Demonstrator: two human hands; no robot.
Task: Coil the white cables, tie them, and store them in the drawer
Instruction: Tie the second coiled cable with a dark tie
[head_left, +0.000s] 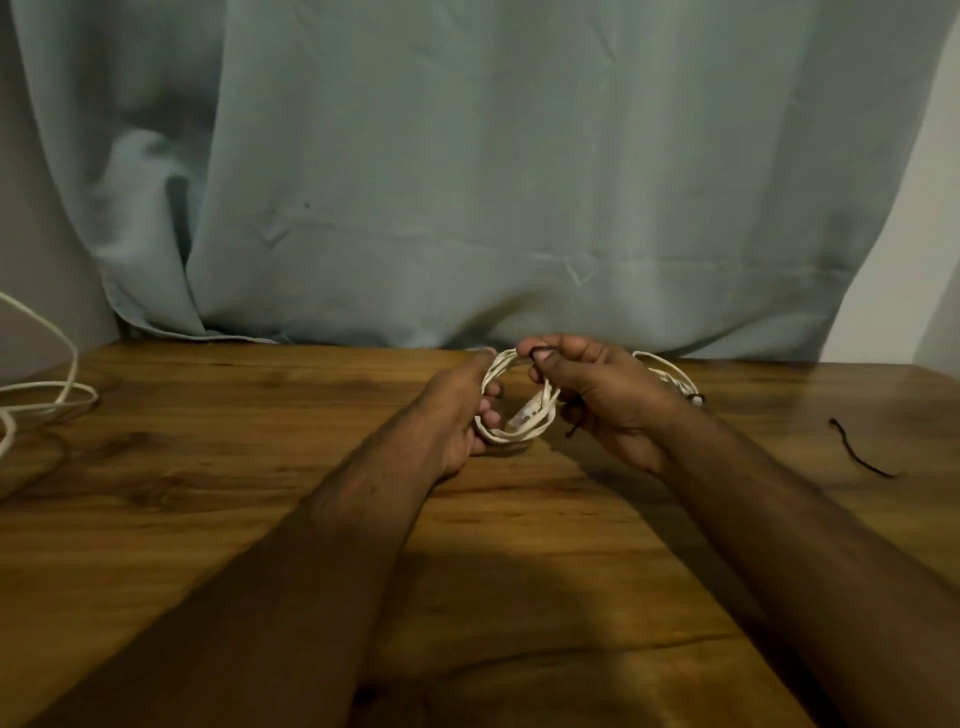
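On the wooden table (260, 519), hands grip a coiled white cable (511, 434).

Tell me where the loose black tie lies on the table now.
In the head view the loose black tie lies on the wooden table at the far right, beyond the right hand and apart from it.

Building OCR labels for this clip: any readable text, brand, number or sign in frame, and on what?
None readable.
The connector inside the coiled white cable: too blurred to tell any marking.
The curtain, table and loose black tie: no print visible.
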